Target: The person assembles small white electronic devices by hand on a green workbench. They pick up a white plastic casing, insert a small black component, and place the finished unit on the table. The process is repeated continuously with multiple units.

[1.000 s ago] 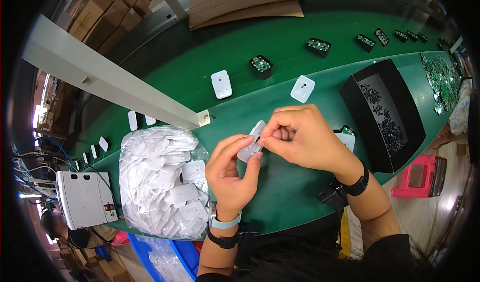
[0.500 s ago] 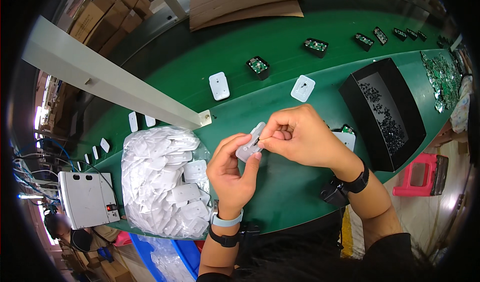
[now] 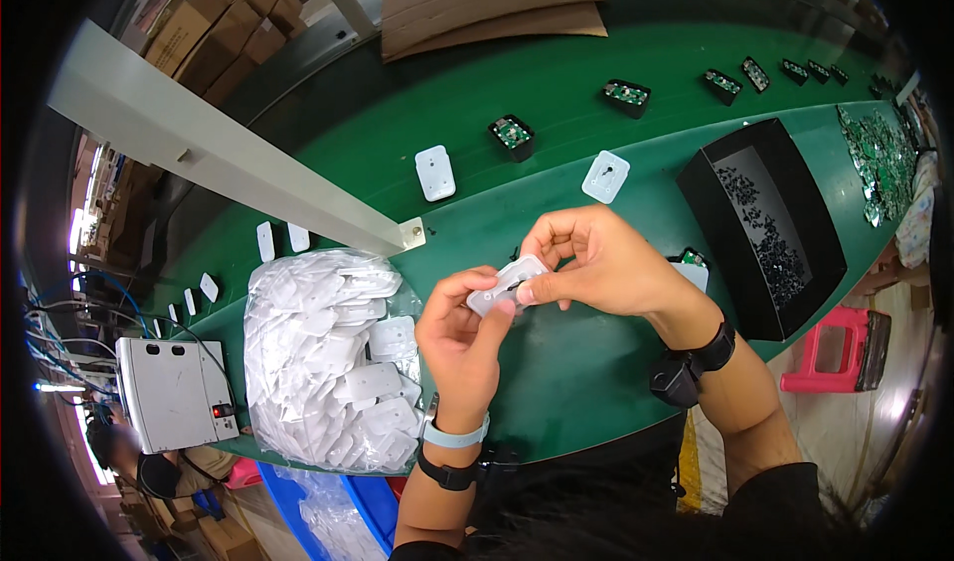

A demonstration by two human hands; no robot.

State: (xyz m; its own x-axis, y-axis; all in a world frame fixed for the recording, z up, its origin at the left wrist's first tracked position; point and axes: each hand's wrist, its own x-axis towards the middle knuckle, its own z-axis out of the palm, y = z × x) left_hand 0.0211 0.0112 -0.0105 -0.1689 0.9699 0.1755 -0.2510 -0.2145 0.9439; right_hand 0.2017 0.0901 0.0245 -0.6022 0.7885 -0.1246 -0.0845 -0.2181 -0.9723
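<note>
A white plastic cover (image 3: 494,296) with rounded corners is held between both hands over the green table. My left hand (image 3: 459,337) is closed on its left end, thumb on the near face and fingers at the far edge. My right hand (image 3: 596,268) pinches the right end, its thumb pressed on the face beside a small black part in the cover's middle. A bit of black shows just beyond the cover's far edge. The fingertips of my right hand behind the cover are partly hidden. Nearest to my left hand lies a clear bag (image 3: 328,362) full of white covers.
Right of my hands stands a black box (image 3: 686,178) of small black parts. Beyond, a green belt (image 3: 556,94) carries white covers (image 3: 434,173) and black housings with circuit boards (image 3: 512,136). A metal post (image 3: 238,154) rises at the left; bare boards (image 3: 876,159) lie far right.
The cover has turned so its face shows more flatly upward. My right thumb has shifted from pinching at the small black part to pressing on the cover, with the fingers moved behind it.
</note>
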